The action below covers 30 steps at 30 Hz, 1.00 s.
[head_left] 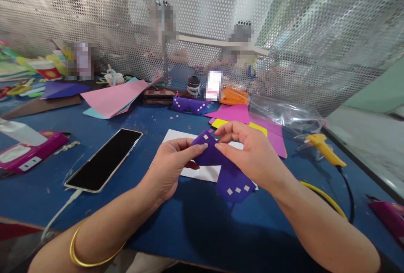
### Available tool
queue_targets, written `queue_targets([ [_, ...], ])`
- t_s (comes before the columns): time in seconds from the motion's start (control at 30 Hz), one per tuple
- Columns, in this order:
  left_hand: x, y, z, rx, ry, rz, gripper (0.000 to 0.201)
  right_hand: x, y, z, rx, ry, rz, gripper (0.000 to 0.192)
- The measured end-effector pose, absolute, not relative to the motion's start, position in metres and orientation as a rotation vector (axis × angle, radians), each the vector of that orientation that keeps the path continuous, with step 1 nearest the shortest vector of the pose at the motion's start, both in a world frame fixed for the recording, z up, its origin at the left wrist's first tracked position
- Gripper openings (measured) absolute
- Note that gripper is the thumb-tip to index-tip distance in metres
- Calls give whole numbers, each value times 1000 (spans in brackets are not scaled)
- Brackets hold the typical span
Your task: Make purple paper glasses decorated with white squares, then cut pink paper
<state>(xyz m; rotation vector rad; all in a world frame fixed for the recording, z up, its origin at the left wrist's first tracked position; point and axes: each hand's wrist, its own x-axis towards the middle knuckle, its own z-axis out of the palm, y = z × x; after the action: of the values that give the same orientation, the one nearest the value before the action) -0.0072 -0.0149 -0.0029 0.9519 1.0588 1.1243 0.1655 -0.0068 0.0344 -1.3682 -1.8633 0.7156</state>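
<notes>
Both hands hold a purple foam cut-out (232, 180) dotted with small white squares, a little above the blue table. My left hand (172, 165) pinches its left end between thumb and fingers. My right hand (249, 153) grips the upper middle from the right, fingertips close to the left hand's. Under the cut-out lies a white sheet (202, 172). A finished-looking purple piece with white squares (191, 105) sits further back.
A black phone (105, 159) on a white cable lies at left, beside a magenta wipes pack (27, 151). A yellow glue gun (325, 150) rests at right. Pink, yellow and magenta sheets (233, 115) lie behind. A perforated metal screen (284, 33) closes the back.
</notes>
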Motion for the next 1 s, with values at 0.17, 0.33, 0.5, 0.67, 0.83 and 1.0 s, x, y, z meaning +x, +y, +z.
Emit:
queue_targets([
  [0.17,-9,-17,-1,944,1048,1113,15,168,-6,36,-1367,-1867,706,14],
  [0.33,-11,-19,2,980,995,1071,16,175,-3,43,-1367,-1916,584,10],
  [0.5,-10,-19,3,1021,1010,1003,16,181,-3,45,-1301,-2009,449,12],
  [0.67,-8,-20,3,1073,1019,917,17,177,-3,41,-1239,-2091,379,12],
  [0.83,-8,-19,1,927,1005,983,16,187,-5,56,-1186,-1991,71,16],
  [1.0,-10,-15,2,777,991,1095,15,242,1,61,-1441,-1764,-226,20],
])
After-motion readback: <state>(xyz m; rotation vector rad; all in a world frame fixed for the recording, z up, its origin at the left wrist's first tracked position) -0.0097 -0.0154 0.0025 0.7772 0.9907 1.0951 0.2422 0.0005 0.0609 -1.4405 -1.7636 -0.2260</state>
